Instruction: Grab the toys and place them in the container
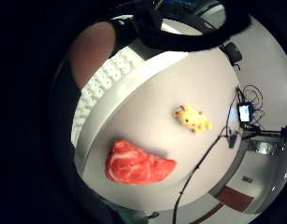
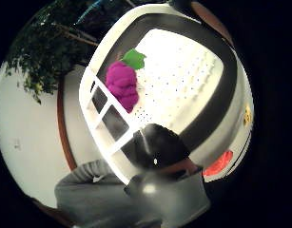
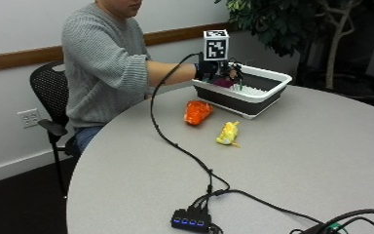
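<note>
In the outside view my gloved right hand (image 3: 210, 70) hovers over the near-left corner of the white and dark grey container (image 3: 259, 100), fingers (image 3: 235, 75) hanging relaxed and holding nothing. A purple grape toy (image 2: 122, 86) with a green leaf lies on the container's white floor (image 2: 183, 76), just below the hand (image 3: 223, 83). On the table in front of the container lie a red steak toy (image 3: 196, 112) (image 1: 138, 166) and, nearer the table's middle, a yellow plush toy (image 3: 228, 133) (image 1: 192, 118). The container's rim (image 1: 116, 95) shows beside them in the little finger side view.
A black cable (image 3: 174, 144) runs from the hand across the round grey table (image 3: 316, 165) to a hub (image 3: 190, 219) near its front edge. A potted plant (image 3: 290, 24) stands behind the container. The person sits on a black chair (image 3: 47, 92).
</note>
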